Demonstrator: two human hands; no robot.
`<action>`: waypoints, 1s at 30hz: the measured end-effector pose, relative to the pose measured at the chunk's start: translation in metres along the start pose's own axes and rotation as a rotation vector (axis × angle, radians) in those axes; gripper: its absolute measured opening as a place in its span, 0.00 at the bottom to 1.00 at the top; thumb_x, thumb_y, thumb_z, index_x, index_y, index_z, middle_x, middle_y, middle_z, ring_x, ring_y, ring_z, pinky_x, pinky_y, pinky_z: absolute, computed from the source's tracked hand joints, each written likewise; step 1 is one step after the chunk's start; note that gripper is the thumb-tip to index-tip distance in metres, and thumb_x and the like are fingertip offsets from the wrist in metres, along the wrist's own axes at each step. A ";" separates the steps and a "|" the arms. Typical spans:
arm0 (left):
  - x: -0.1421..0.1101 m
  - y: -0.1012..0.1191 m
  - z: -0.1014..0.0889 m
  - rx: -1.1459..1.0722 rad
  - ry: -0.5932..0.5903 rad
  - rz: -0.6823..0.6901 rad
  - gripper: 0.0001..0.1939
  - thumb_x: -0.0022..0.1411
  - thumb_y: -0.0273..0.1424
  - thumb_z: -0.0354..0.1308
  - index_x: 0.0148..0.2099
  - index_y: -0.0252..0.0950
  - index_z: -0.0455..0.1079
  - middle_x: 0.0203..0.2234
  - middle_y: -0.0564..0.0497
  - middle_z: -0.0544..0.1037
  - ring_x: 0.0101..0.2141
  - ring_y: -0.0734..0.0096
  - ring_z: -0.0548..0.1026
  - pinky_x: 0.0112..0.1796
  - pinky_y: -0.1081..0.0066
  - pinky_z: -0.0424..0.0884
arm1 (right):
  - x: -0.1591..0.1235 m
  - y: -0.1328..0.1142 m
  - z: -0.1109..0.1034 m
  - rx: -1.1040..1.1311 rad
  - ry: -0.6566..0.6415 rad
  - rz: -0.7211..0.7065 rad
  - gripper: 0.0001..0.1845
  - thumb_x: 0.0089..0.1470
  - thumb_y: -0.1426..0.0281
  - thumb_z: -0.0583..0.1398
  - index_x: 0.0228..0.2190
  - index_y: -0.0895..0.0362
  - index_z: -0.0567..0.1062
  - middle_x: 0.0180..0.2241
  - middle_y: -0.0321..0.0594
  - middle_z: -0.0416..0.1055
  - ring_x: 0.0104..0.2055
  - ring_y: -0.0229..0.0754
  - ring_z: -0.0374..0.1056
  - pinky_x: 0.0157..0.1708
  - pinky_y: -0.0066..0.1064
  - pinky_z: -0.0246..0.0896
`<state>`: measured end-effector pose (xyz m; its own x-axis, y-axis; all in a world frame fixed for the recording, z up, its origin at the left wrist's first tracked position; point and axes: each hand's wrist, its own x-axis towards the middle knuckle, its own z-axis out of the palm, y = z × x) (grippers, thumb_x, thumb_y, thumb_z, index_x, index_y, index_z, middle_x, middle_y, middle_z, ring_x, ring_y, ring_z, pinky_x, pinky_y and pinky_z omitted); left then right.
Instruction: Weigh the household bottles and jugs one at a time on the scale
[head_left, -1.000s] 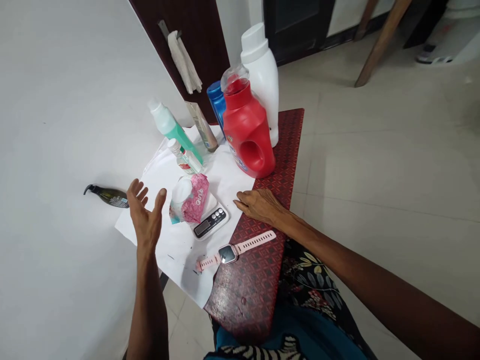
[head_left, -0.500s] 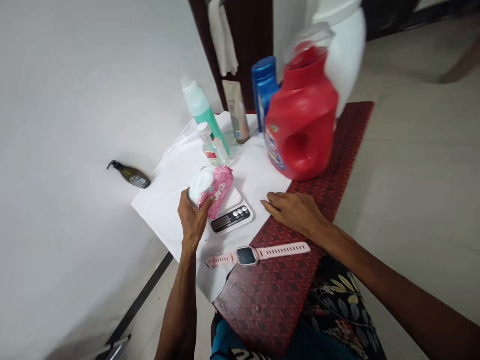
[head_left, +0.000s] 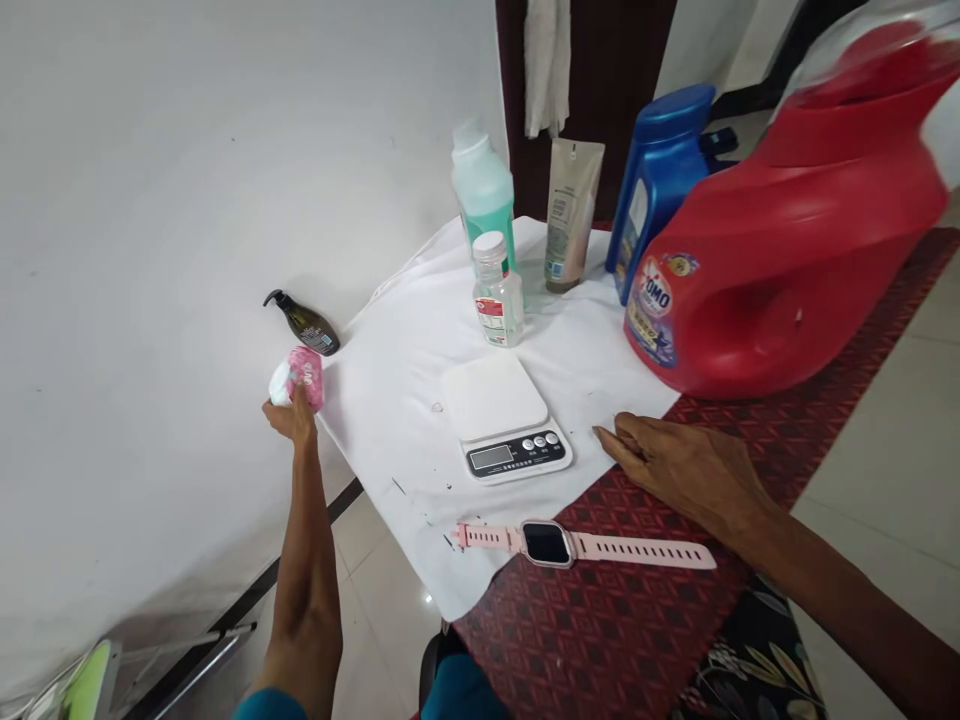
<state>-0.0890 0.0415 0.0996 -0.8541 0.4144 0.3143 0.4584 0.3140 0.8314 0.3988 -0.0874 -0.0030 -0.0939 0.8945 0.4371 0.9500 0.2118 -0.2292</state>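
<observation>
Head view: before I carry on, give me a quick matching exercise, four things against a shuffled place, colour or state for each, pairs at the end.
Things
1. packet
2. scale
3. watch
4. squeeze tube

Places, colours, states
A. white, with a black display panel
B. upright, between the bottle of green liquid and the blue bottle
C. gripped in the fingers of the left hand
D. lying across the edge where the white cloth meets the red patterned surface

Pairs
1-C, 2-A, 3-D, 4-B
</observation>
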 end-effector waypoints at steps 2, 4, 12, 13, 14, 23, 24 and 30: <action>0.022 0.002 0.022 0.025 0.036 -0.046 0.27 0.61 0.40 0.67 0.57 0.37 0.62 0.54 0.38 0.74 0.56 0.46 0.77 0.56 0.49 0.76 | -0.001 0.002 0.003 0.001 0.026 -0.014 0.26 0.71 0.57 0.51 0.24 0.54 0.71 0.18 0.39 0.70 0.21 0.40 0.64 0.26 0.33 0.41; 0.036 0.007 0.044 0.060 0.066 -0.092 0.27 0.63 0.40 0.66 0.58 0.38 0.59 0.58 0.34 0.70 0.61 0.40 0.73 0.57 0.43 0.75 | -0.001 0.003 0.004 0.005 0.037 -0.017 0.26 0.71 0.56 0.51 0.23 0.54 0.70 0.17 0.38 0.68 0.21 0.40 0.63 0.26 0.33 0.40; 0.026 0.026 0.096 0.267 -0.002 -0.117 0.40 0.59 0.48 0.71 0.61 0.42 0.50 0.65 0.29 0.60 0.67 0.34 0.62 0.59 0.33 0.70 | 0.002 -0.003 -0.006 -0.053 -0.087 0.036 0.25 0.71 0.58 0.51 0.24 0.54 0.73 0.21 0.42 0.75 0.23 0.42 0.68 0.27 0.34 0.41; 0.025 0.028 0.095 0.271 -0.023 -0.125 0.41 0.59 0.48 0.71 0.62 0.42 0.50 0.65 0.29 0.59 0.68 0.34 0.61 0.59 0.32 0.70 | 0.003 -0.004 -0.008 -0.059 -0.114 0.047 0.25 0.71 0.58 0.51 0.25 0.54 0.73 0.22 0.42 0.75 0.24 0.43 0.69 0.27 0.34 0.41; 0.024 0.030 0.092 0.277 -0.045 -0.132 0.41 0.59 0.47 0.71 0.62 0.42 0.50 0.66 0.29 0.59 0.68 0.33 0.61 0.59 0.33 0.70 | 0.003 -0.006 -0.010 -0.062 -0.140 0.057 0.24 0.71 0.59 0.52 0.26 0.55 0.74 0.22 0.43 0.76 0.25 0.43 0.70 0.28 0.33 0.42; -0.067 0.069 0.060 0.187 -0.243 0.477 0.57 0.57 0.45 0.72 0.76 0.32 0.43 0.76 0.23 0.45 0.77 0.34 0.44 0.73 0.38 0.46 | 0.013 -0.018 -0.034 -0.048 -0.330 0.126 0.18 0.73 0.63 0.54 0.38 0.56 0.81 0.34 0.49 0.83 0.36 0.48 0.79 0.30 0.34 0.48; -0.090 0.078 0.064 0.111 -0.350 0.615 0.57 0.57 0.46 0.73 0.76 0.32 0.45 0.75 0.24 0.49 0.76 0.37 0.47 0.73 0.41 0.47 | 0.013 -0.019 -0.036 -0.042 -0.348 0.129 0.19 0.73 0.63 0.53 0.39 0.57 0.81 0.36 0.49 0.84 0.37 0.49 0.79 0.31 0.34 0.48; -0.204 0.138 0.121 -0.165 -0.853 0.622 0.57 0.53 0.52 0.76 0.74 0.33 0.54 0.65 0.28 0.68 0.67 0.43 0.69 0.66 0.49 0.66 | 0.014 -0.017 -0.043 0.012 -0.398 0.137 0.21 0.76 0.63 0.51 0.46 0.58 0.82 0.45 0.50 0.85 0.44 0.51 0.81 0.33 0.34 0.52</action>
<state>0.1782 0.1041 0.0952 0.0023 0.9429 0.3330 0.6609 -0.2514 0.7072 0.3942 -0.0957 0.0444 -0.0767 0.9965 0.0323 0.9584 0.0827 -0.2733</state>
